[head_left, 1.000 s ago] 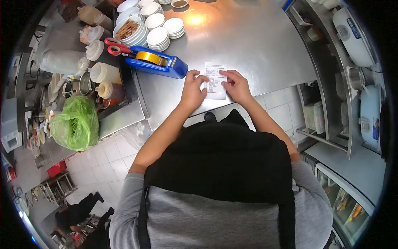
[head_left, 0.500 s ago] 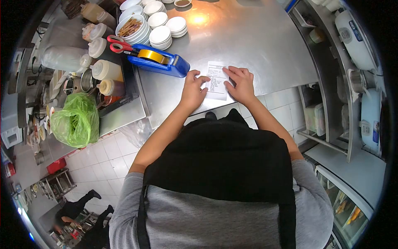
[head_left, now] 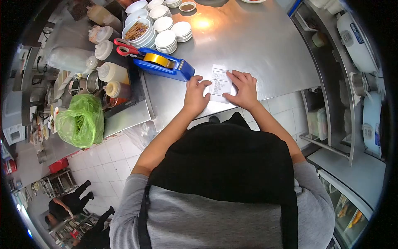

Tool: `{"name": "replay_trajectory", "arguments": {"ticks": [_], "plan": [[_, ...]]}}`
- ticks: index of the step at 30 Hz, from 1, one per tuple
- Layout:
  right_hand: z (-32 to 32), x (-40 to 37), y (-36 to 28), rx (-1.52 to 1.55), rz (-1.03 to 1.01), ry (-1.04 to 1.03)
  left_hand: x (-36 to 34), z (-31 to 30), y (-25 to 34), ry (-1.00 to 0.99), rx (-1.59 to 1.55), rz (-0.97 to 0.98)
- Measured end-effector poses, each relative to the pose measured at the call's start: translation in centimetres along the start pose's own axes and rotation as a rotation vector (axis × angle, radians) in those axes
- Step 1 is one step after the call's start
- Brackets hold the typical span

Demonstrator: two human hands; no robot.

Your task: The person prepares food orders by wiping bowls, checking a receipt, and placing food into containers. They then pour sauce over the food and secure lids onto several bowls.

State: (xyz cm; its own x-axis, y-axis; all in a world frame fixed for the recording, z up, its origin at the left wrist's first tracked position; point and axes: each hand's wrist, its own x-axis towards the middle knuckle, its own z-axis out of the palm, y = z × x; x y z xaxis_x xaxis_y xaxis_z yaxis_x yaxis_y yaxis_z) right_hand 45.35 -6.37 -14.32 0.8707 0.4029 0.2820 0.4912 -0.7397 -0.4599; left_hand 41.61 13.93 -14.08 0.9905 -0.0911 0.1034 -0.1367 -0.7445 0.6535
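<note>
The left hand, loosely curved and empty, sits at nine o'clock beside the printed slip flat on the counter; the right hand, unclenched at three, seemingly steadies it.

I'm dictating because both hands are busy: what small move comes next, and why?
Probably lower the left hand onto the slip: its curled fingers are by the left edge, while the right hand is at the right edge.

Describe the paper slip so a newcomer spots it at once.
Start at the steel counter. At its near edge, between the left hand and right hand, lies the paper slip. Unlike the blue tape dispenser, it is flat, white and printed.
</note>
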Motion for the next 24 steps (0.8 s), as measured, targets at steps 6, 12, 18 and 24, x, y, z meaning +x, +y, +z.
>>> {"name": "replay_trajectory", "arguments": {"ticks": [6, 12, 18, 24], "plan": [[0.1, 0.0, 0.1, -0.005, 0.007, -0.001, 0.5, -0.2, 0.0, -0.023, -0.014, -0.019], [0.1, 0.0, 0.1, -0.005, 0.017, -0.011, 0.9, -0.4, 0.2, -0.071, -0.011, -0.028], [-0.1, 0.1, -0.1, -0.013, 0.036, -0.031, 1.5, -1.3, 1.2, -0.132, 0.147, -0.008], [-0.2, 0.1, -0.1, 0.0, 0.03, -0.026, 1.2, -2.9, 1.9, -0.22, 0.44, -0.089]]}}
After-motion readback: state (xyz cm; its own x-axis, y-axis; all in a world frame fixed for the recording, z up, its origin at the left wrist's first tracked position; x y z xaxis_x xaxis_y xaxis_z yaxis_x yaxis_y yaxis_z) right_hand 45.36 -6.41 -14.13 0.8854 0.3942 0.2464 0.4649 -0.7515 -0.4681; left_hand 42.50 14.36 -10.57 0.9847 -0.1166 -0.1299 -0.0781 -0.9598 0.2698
